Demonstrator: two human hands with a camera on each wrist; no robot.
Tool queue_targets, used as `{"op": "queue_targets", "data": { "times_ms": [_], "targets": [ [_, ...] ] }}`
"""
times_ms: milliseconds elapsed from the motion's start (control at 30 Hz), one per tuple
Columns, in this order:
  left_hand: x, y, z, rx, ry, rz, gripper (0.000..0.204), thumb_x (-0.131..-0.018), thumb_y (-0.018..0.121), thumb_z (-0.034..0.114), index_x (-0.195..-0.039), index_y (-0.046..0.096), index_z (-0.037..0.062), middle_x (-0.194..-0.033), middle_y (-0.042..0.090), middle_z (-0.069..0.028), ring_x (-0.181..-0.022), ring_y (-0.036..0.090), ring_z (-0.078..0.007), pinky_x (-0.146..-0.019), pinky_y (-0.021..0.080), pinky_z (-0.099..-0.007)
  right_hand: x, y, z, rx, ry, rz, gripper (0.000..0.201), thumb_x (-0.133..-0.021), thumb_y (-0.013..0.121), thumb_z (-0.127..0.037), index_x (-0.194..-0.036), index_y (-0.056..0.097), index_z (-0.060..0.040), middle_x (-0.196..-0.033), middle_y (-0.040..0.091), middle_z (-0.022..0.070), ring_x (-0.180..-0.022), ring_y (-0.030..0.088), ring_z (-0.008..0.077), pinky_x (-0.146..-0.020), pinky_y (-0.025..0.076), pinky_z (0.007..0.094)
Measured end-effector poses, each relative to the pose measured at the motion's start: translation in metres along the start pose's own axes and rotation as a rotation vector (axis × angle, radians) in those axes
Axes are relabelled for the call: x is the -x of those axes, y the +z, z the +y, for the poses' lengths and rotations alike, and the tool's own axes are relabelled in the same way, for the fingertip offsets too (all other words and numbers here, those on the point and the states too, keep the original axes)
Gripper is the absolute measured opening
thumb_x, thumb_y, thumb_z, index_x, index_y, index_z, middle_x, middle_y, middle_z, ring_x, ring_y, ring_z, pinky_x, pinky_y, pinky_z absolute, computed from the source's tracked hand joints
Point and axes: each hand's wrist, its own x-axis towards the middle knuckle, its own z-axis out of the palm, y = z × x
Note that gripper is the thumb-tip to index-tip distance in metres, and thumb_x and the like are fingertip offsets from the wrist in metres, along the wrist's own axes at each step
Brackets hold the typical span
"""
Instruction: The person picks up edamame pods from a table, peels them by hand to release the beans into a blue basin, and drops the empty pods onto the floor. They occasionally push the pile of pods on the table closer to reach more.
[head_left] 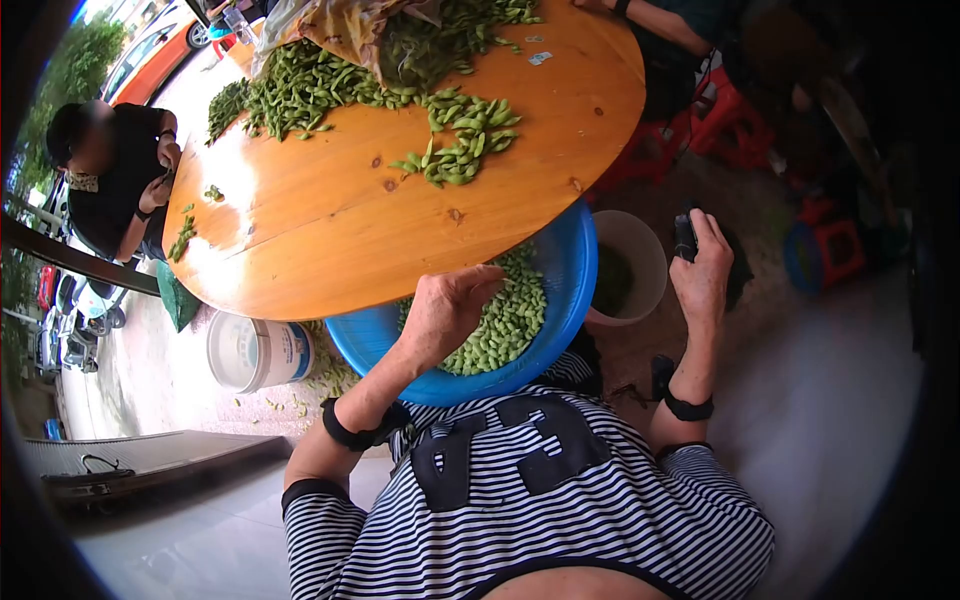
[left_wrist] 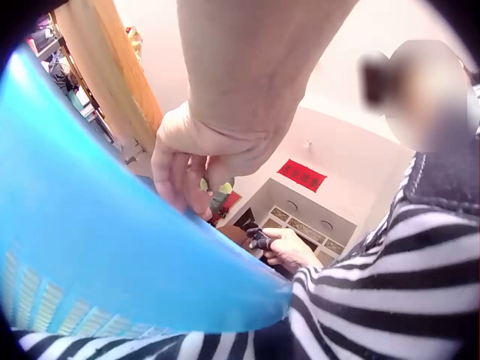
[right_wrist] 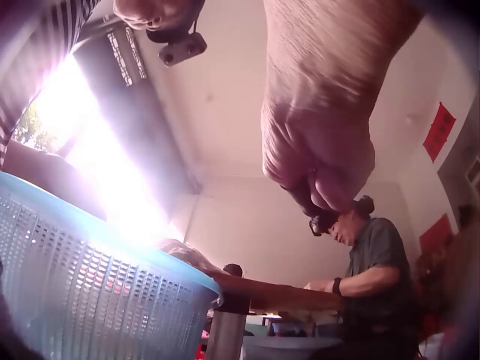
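Note:
Over the blue basin (head_left: 578,290) of shelled green beans (head_left: 505,325), the left hand (head_left: 445,315) hangs with bent fingers. In the left wrist view, small green pod pieces (left_wrist: 225,189) show between the fingertips of that hand (left_wrist: 195,161); the fingers hide the rest of them. Away to the right of the basin, beside a pale bucket (head_left: 655,265), the right hand (head_left: 703,275) grips a small black object (head_left: 685,236). The right wrist view shows this hand (right_wrist: 322,150) from below, with the dark object (right_wrist: 324,222) at its fingers.
Piles of green pods (head_left: 320,90) lie on the wooden table (head_left: 330,230), partly under a plastic bag (head_left: 330,30). A white bucket (head_left: 255,352) stands on the floor at left. One person (head_left: 120,180) sits at the table's left, another (right_wrist: 379,270) across from the right hand. Red stools (head_left: 735,120) stand at right.

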Motion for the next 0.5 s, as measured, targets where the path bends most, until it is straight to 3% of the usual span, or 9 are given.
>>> {"op": "queue_targets", "data": {
  "times_ms": [67, 133, 167, 233, 267, 367, 500],
  "targets": [
    [-0.005, -0.002, 0.002, -0.044, 0.008, 0.005, 0.021, -0.084, 0.056, -0.005, -0.099, 0.069, 0.003, -0.077, 0.068, -0.0114, -0.071, 0.067, -0.0174, -0.068, 0.052, -0.0296, -0.002, -0.003, -0.006, -0.1, -0.072, 0.133, 0.038, -0.068, 0.055, 0.013, -0.105, 0.056, 0.006, -0.09, 0.056, 0.0202, -0.085, 0.059, 0.0394, -0.073, 0.047, 0.0411],
    [-0.008, 0.006, -0.005, -0.063, 0.19, 0.009, 0.017, -0.082, 0.059, -0.003, -0.096, 0.068, 0.0025, -0.08, 0.068, -0.0133, -0.073, 0.067, -0.0226, -0.067, 0.052, -0.0323, -0.003, -0.006, -0.007, -0.11, -0.085, 0.16, 0.038, -0.068, 0.055, 0.013, -0.105, 0.056, 0.006, -0.089, 0.056, 0.0199, -0.084, 0.059, 0.0392, -0.072, 0.047, 0.0401],
    [-0.009, 0.011, -0.008, -0.063, 0.192, 0.012, 0.017, -0.082, 0.059, -0.003, -0.096, 0.068, 0.0025, -0.08, 0.068, -0.0133, -0.073, 0.067, -0.0226, -0.067, 0.052, -0.0323, -0.003, -0.007, -0.007, -0.118, -0.097, 0.187, 0.038, -0.068, 0.055, 0.013, -0.105, 0.056, 0.006, -0.088, 0.056, 0.0197, -0.083, 0.059, 0.039, -0.072, 0.047, 0.0392],
    [-0.009, 0.018, -0.008, -0.232, 0.373, -0.04, 0.015, -0.08, 0.063, -0.001, -0.093, 0.068, 0.0022, -0.083, 0.068, -0.0139, -0.077, 0.066, -0.029, -0.066, 0.053, -0.036, -0.002, -0.008, -0.005, -0.112, -0.104, 0.201, 0.038, -0.068, 0.055, 0.013, -0.105, 0.056, 0.0059, -0.088, 0.057, 0.0196, -0.082, 0.059, 0.0388, -0.072, 0.047, 0.0392],
    [-0.008, 0.018, -0.008, -0.251, 0.257, -0.098, 0.013, -0.08, 0.063, 0.0, -0.092, 0.068, 0.0024, -0.081, 0.067, -0.015, -0.077, 0.065, -0.0323, -0.067, 0.053, -0.0385, -0.001, -0.008, -0.004, -0.106, -0.106, 0.213, 0.038, -0.068, 0.055, 0.013, -0.105, 0.057, 0.0057, -0.088, 0.057, 0.0195, -0.082, 0.059, 0.0386, -0.072, 0.047, 0.0392],
    [-0.01, 0.015, -0.009, -0.227, 0.156, -0.087, 0.012, -0.082, 0.062, 0.002, -0.092, 0.068, 0.0026, -0.081, 0.066, -0.0161, -0.076, 0.065, -0.0322, -0.068, 0.052, -0.0381, 0.0, -0.011, -0.005, -0.111, -0.096, 0.232, 0.037, -0.07, 0.055, 0.013, -0.106, 0.057, 0.0057, -0.087, 0.057, 0.019, -0.081, 0.059, 0.0382, -0.071, 0.047, 0.0389],
    [-0.014, 0.016, 0.0, -0.251, 0.107, -0.072, 0.011, -0.083, 0.061, 0.003, -0.092, 0.067, 0.0025, -0.08, 0.065, -0.0171, -0.075, 0.065, -0.0317, -0.069, 0.052, -0.0377, 0.0, -0.012, -0.004, -0.104, -0.129, 0.276, 0.034, -0.071, 0.055, 0.013, -0.105, 0.057, 0.0057, -0.087, 0.058, 0.0186, -0.08, 0.06, 0.0379, -0.071, 0.047, 0.0386]
  ]
}}
